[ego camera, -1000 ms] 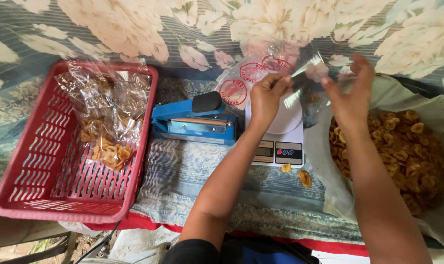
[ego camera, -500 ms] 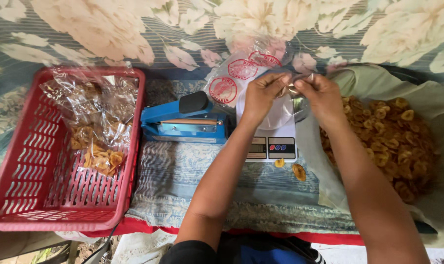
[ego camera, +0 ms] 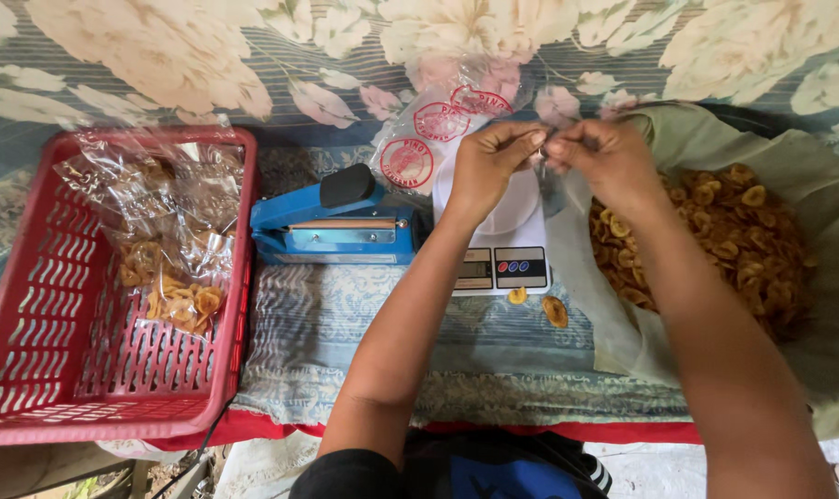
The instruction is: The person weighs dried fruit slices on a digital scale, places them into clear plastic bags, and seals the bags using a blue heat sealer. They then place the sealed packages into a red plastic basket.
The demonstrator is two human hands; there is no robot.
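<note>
- Floral cloth (ego camera: 364, 314) covering the bench, blue heat sealer (ego camera: 331, 226) sitting left of a white scale (ego camera: 502, 254).
- Left hand (ego camera: 489, 166) and right hand (ego camera: 604, 157) meeting above the scale, each grip pinching narrow on a clear plastic bag (ego camera: 551, 185).
- Sack of banana chips (ego camera: 715, 240) lying open at right.
- Red basket (ego camera: 96, 370) holding filled packets (ego camera: 165, 249) at left.

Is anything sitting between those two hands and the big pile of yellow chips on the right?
Nothing visible does. Both hands, left hand and right hand, pinch a clear plastic bag above the white scale, and the chips lie open in the cloth sack right beside them.
</note>
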